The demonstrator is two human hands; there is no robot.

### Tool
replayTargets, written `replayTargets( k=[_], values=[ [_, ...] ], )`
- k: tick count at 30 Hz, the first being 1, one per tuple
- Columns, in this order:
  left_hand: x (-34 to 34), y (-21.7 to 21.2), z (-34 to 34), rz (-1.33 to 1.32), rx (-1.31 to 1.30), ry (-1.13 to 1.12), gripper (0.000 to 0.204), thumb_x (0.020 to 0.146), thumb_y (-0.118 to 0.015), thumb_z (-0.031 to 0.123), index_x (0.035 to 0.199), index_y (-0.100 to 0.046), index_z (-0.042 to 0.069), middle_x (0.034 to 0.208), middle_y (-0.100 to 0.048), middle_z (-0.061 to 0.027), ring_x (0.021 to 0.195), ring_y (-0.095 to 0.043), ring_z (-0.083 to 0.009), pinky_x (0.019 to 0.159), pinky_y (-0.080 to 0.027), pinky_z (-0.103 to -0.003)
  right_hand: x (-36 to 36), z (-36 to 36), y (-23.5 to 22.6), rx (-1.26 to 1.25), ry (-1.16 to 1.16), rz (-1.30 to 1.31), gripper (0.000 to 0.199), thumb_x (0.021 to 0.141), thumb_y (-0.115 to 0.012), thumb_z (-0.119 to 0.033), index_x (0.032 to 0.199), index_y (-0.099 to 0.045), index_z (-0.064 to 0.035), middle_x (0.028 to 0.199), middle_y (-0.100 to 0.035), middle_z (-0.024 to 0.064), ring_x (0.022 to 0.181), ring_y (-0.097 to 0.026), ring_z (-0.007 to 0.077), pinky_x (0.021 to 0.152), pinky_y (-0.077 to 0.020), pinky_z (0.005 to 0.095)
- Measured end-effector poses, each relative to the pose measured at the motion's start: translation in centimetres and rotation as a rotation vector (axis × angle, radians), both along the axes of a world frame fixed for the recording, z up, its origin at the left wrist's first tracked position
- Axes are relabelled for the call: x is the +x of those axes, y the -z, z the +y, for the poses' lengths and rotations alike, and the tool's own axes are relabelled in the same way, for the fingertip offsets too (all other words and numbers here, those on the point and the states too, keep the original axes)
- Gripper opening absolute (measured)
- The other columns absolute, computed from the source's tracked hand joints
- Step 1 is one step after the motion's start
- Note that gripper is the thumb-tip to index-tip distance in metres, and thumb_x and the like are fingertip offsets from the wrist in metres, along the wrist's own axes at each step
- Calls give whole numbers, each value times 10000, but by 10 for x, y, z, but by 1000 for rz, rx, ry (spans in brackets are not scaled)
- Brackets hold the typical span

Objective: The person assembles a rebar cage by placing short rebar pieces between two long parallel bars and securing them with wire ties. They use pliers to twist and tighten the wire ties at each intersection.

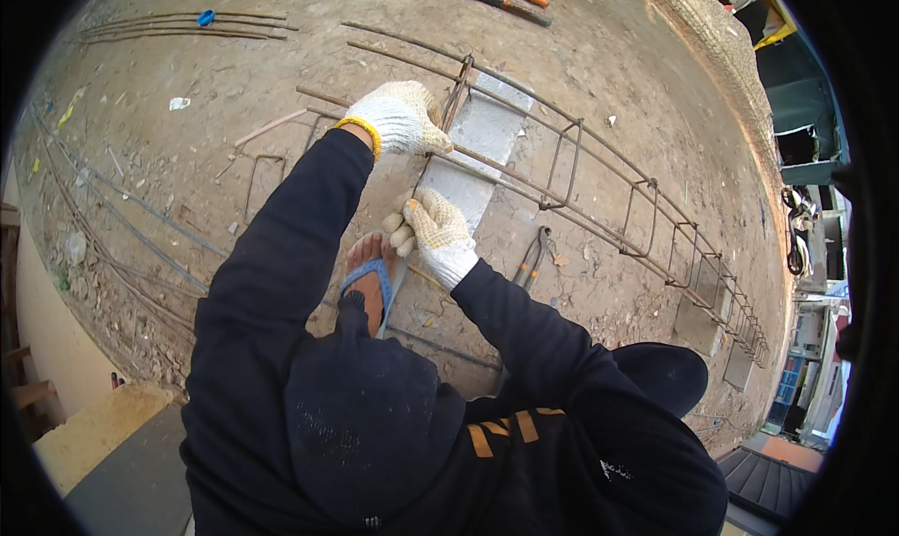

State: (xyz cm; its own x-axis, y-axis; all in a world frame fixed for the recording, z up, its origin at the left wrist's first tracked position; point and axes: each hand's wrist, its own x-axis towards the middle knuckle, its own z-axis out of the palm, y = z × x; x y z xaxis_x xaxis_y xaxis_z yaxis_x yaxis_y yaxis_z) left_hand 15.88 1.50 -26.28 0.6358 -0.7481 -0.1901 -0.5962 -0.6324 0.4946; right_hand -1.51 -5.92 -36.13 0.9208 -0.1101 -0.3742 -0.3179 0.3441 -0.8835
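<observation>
Left hand (405, 117) being clenched on bar of cage (599, 185) beside stirrup (457, 88); right hand (433, 232) being curled, contents unclear. Far stirrups fitted; near end being worked.

- Left hand (403, 117) and right hand (435, 232): knitted cotton gloves, off-white, nubbly.
- Rebar cage (581, 176): rusty brown steel, matt, rough.
- Concrete block (482, 147): grey, grainy.
- Ground (187, 161): dry, dusty dirt.
- Sandal (367, 279): blue rubbery strap.
- Pliers (532, 260): dull metal.
</observation>
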Motion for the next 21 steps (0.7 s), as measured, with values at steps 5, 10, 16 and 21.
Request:
replayTargets(
  k=[5, 10, 16, 21],
  values=[
    [-10, -6, 3, -39, -43, -26, 497, 704, -739, 501, 1002, -746, 103, 1033, -700, -175, 967, -671, -327, 859, -528, -394, 2, 2, 2, -81, 6, -12, 222, 1015, -488, -190, 1073, -567, 9, 816, -672, 117, 551, -625, 136, 466, -503, 240],
    [-21, -10, 8, -99, -54, -87, 439, 742, -723, 463, 1043, -740, 144, 1028, -707, -146, 969, -675, -305, 851, -529, -397, 3, -23, -64, -1108, -468, -201, 306, 878, -611, -183, 1140, -605, -24, 891, -665, 181, 744, -642, 356, 682, -528, 394],
    [-18, 3, 8, -102, -71, -36, 373, 787, -705, 432, 1018, -738, 140, 972, -714, -135, 928, -684, -300, 818, -532, -400, 59, -83, -157, -1714, 7, -678, 382, 871, -632, -375, 1129, -647, -94, 989, -687, 152, 884, -666, 311, 772, -526, 416],
    [-12, 25, 5, -240, -169, -33, 378, 774, -704, 423, 969, -732, 101, 944, -710, -156, 894, -688, -314, 788, -537, -414, 82, -82, -166, -1702, -666, -543, 432, 841, -685, -406, 1170, -662, -128, 941, -707, 122, 806, -687, 270, 740, -542, 372]
  ],
)
